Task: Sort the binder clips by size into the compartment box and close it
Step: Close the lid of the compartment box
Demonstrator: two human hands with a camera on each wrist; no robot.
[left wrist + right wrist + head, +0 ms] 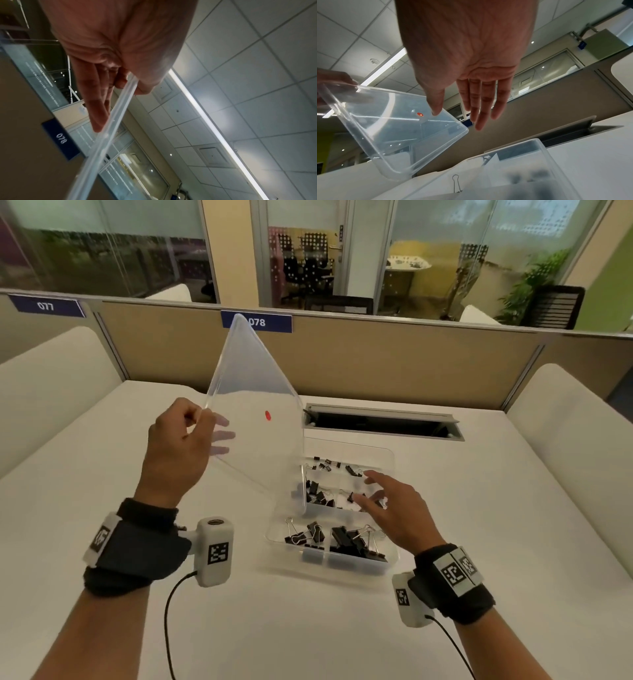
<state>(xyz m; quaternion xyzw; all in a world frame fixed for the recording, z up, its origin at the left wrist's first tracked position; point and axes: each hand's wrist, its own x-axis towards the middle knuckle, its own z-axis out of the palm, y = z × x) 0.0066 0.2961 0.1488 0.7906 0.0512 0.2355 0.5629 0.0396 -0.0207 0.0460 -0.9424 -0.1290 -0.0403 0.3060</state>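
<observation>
The clear plastic lid [253, 412] is being held tilted, left of the clear compartment box [390, 559], pinched by the left hand [178, 446]; the right hand [394, 508] is being kept relaxed, holding nothing.

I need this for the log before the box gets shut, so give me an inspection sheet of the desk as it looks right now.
Surface: white desk, with an open cable hatch at the back.
Job's things: clear box with black clips in its compartments; clear lid tilted up over the box's left side.
Clutter: nothing seen.
Grippers: left hand pinches the lid's edge; right hand hovers flat over the box, holding nothing.
Cables: a black cable from each wrist camera.
Surroundings: beige partition, sign 078, glass-walled rooms behind.
</observation>
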